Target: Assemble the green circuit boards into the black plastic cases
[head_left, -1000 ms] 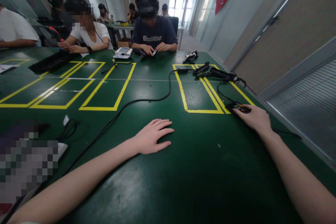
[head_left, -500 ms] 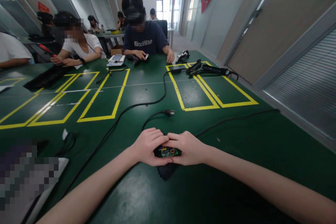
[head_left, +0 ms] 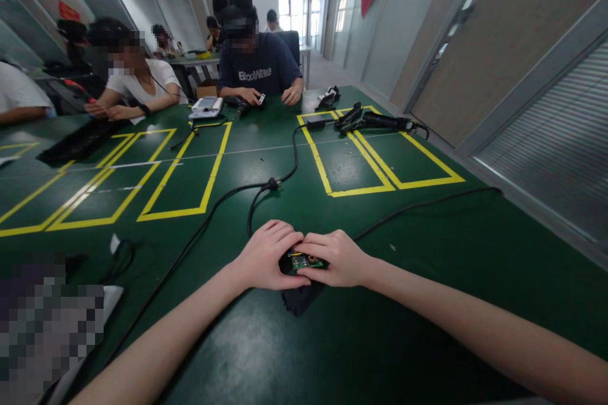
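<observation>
Between my two hands is a small green circuit board [head_left: 302, 261] with a copper coil and other parts on it, set in a black piece. My left hand [head_left: 272, 255] grips its left side, fingers over the far edge and thumb at the near edge. From the right, my right hand [head_left: 338, 258] closes on the other side, its fingertips meeting those of the left. A dark flat piece [head_left: 297, 300] shows just below the board; how it joins the board is hidden. Black cords run out beyond my hands, one ending in a plug [head_left: 272, 184].
Yellow tape rectangles [head_left: 204, 190] mark the green table [head_left: 427, 304]. Black handheld tools [head_left: 375, 121] and a power adapter [head_left: 319, 121] lie at the far right. A white device [head_left: 206, 107] stands farther off. Co-workers sit across the table; a pixelated object [head_left: 52, 335] lies at left.
The plug beyond my hands has shifted left and away, onto the long cord. My hands keep their grip on the circuit board. The whole view has shifted slightly.
</observation>
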A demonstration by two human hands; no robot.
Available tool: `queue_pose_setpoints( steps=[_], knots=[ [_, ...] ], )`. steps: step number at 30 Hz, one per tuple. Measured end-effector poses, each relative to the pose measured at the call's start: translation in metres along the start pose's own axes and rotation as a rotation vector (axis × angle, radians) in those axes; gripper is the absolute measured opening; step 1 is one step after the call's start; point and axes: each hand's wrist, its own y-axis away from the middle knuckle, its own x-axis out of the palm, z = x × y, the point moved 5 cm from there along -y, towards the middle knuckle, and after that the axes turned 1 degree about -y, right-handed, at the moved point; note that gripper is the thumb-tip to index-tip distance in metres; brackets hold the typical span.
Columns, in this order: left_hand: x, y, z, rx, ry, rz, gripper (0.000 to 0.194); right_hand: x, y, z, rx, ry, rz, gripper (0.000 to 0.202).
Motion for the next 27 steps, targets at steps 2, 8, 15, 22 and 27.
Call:
queue_pose_setpoints(
  steps=[2, 8, 15, 22, 27],
  knots=[
    [-0.0012, 0.0001, 0.0014, -0.008, 0.009, 0.003, 0.053, 0.0007, -0.0005, -0.0002, 0.002, -0.019, 0.016, 0.030],
    [-0.0016, 0.0025, 0.0058, -0.016, 0.026, 0.011, 0.055, 0.0033, -0.0015, -0.0043, 0.083, -0.086, 0.059, 0.028],
    [-0.0014, 0.0016, 0.0065, -0.008, 0.029, 0.017, 0.056, 0.0042, -0.0016, -0.0042, 0.076, -0.016, 0.078, 0.029],
    [-0.0046, 0.0042, 0.0015, 0.122, 0.073, -0.086, 0.056, 0.0047, 0.0014, -0.0054, 0.022, 0.002, 0.020, 0.028],
    [-0.0055, 0.0027, 0.0015, 0.094, 0.082, -0.092, 0.049, 0.0058, 0.0027, -0.0078, 0.053, 0.028, 0.023, 0.026]
  ],
)
